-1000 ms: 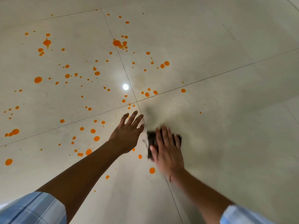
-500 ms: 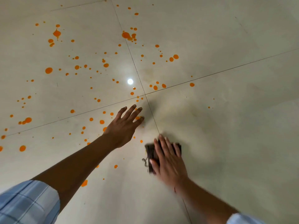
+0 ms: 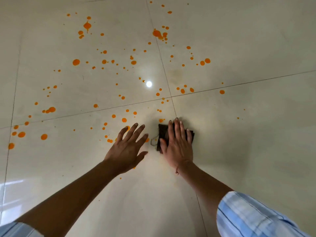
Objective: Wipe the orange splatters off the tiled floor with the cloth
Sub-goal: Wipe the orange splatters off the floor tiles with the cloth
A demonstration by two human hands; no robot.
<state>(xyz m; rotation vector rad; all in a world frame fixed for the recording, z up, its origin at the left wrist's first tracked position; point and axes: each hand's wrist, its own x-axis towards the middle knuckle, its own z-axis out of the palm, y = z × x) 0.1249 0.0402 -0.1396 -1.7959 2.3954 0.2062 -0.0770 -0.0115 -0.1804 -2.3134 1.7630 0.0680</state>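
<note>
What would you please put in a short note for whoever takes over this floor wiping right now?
Right hand: flat, pressing the dark cloth to the floor, just right of the tile joint.
Left hand: open, fingers spread, holding nothing.
Done: the tile right of the cloth looks nearly clean, bar a few tiny specks.
Left: the orange splatters across the left and far tiles, plus drops beside the left hand.
</note>
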